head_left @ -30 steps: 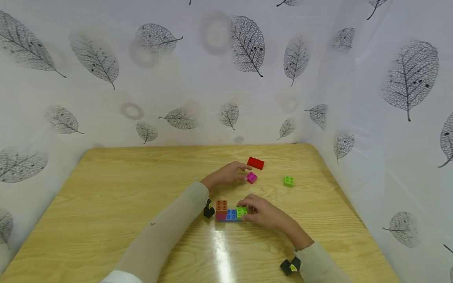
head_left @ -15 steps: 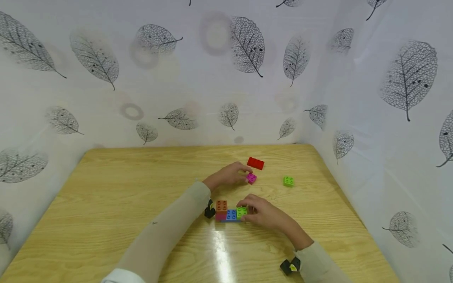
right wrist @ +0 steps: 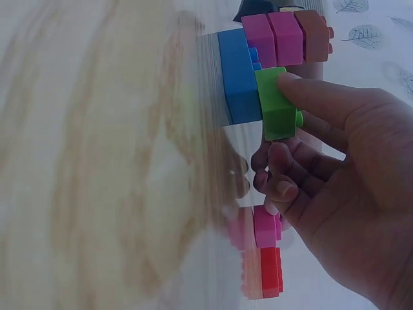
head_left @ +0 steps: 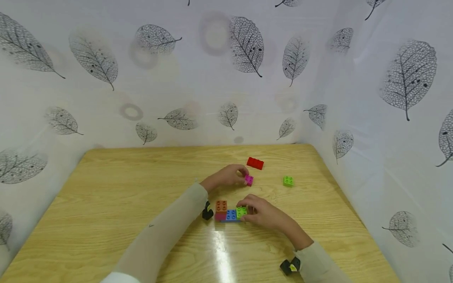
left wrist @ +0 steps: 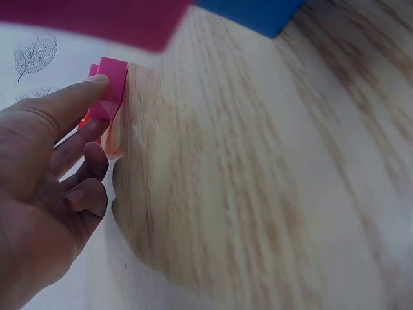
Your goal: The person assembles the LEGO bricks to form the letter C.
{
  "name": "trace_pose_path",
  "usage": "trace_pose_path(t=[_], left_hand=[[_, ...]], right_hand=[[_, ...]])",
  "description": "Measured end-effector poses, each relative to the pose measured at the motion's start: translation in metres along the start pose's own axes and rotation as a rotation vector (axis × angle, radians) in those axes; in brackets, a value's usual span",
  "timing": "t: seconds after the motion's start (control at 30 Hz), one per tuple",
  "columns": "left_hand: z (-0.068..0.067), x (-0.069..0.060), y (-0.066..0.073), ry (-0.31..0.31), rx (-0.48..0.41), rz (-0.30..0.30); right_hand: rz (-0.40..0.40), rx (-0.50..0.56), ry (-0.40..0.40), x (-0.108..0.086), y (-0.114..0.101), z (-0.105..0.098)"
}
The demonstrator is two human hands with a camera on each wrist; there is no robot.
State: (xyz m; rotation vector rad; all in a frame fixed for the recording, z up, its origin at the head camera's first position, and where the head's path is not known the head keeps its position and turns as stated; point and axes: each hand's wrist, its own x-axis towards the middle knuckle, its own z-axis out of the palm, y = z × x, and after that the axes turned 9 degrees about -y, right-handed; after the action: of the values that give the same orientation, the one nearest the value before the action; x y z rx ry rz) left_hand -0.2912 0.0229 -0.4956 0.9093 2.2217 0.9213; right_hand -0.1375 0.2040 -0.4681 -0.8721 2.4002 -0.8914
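Thumb and fingers of my left hand [head_left: 230, 175] pinch a small magenta brick [head_left: 249, 180], also in the left wrist view, magenta brick [left wrist: 113, 87]. My right hand [head_left: 265, 213] grips a green brick [head_left: 242, 212] on the right end of a blue brick [head_left: 231, 215]. In the right wrist view the thumb lies on that green brick [right wrist: 276, 103], which joins the blue brick [right wrist: 237, 77]. At the blue brick's other end two magenta bricks [right wrist: 271, 40] are stacked with an orange-brown brick [right wrist: 313, 37] on top.
A red brick [head_left: 255, 163] lies behind the magenta one. Another green brick [head_left: 288, 181] stands to the right on the wooden table [head_left: 124, 177]. Black devices sit at both wrists. A leaf-patterned sheet hangs behind and at the sides.
My left hand has closed its fingers on the small magenta brick and moved it slightly left and nearer. My right hand and the joined bricks have not visibly moved.
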Motion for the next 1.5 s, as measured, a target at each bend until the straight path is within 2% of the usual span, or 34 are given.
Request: trace_pose_path(t=[0.17, 0.4, 0.67, 0.83, 1.07, 1.27, 1.5], left_hand=[[-0.001, -0.007, -0.003, 0.011, -0.033, -0.001], [-0.006, -0.024, -0.001, 0.046, -0.083, -0.002], [-0.009, -0.042, -0.007, 0.065, -0.038, 0.025], [-0.009, -0.054, -0.006, 0.078, -0.047, 0.021], [-0.013, -0.068, -0.001, 0.129, -0.055, 0.024], [-0.015, -0.085, 0.001, 0.173, -0.079, 0.009], [-0.015, -0.111, 0.006, 0.245, -0.102, 0.05]], right_hand=[[0.008, 0.001, -0.006, 0.001, -0.001, -0.001], [0.019, 0.013, -0.008, 0.001, -0.001, -0.001], [0.022, 0.027, -0.017, 0.002, 0.002, 0.003], [0.029, 0.03, -0.02, 0.002, 0.003, 0.003], [0.031, 0.049, -0.014, 0.002, 0.003, 0.002], [0.023, 0.04, -0.017, 0.001, 0.0, 0.0], [0.02, 0.047, -0.021, 0.002, -0.001, 0.0]])
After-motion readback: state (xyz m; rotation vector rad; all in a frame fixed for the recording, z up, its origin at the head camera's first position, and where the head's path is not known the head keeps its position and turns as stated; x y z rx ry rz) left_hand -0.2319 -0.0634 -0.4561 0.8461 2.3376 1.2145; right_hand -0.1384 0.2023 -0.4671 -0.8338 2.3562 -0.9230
